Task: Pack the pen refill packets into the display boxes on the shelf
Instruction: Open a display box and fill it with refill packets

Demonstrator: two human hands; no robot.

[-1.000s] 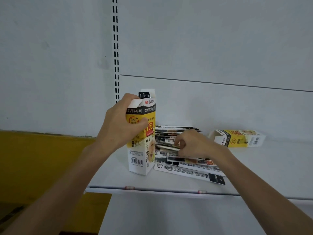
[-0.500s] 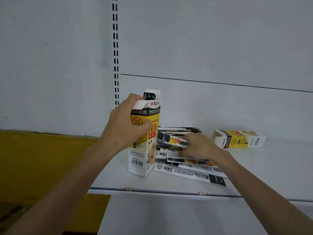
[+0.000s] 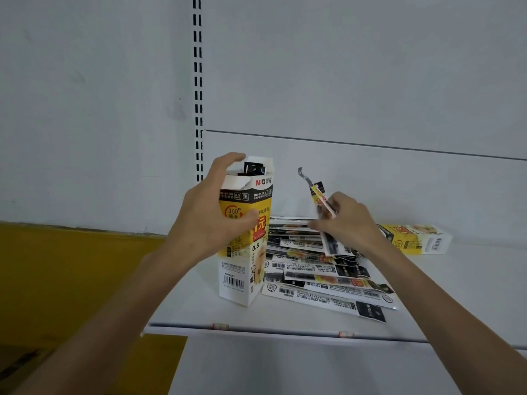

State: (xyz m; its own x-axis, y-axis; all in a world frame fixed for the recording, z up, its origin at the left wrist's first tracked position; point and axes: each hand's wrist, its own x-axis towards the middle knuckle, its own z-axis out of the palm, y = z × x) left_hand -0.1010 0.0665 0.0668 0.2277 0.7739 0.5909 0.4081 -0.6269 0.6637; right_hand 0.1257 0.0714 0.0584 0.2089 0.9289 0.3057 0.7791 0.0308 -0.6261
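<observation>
A tall yellow, black and white display box (image 3: 245,269) stands upright on the white shelf (image 3: 313,317), its top flap open with dark packet ends showing inside. My left hand (image 3: 211,215) grips the box around its upper left side. To its right lies a loose pile of pen refill packets (image 3: 319,277). My right hand (image 3: 346,220) holds one refill packet (image 3: 323,206) lifted above the pile, nearly upright, to the right of the box's top.
A second yellow display box (image 3: 416,239) lies on its side at the back right of the shelf. The grey back panel with a slotted upright (image 3: 198,81) rises behind. A yellow surface (image 3: 57,280) lies left of the shelf edge.
My right hand has pulled one packet out of the pile and raised it, turning it from flat to almost upright. My left hand stays on the box.
</observation>
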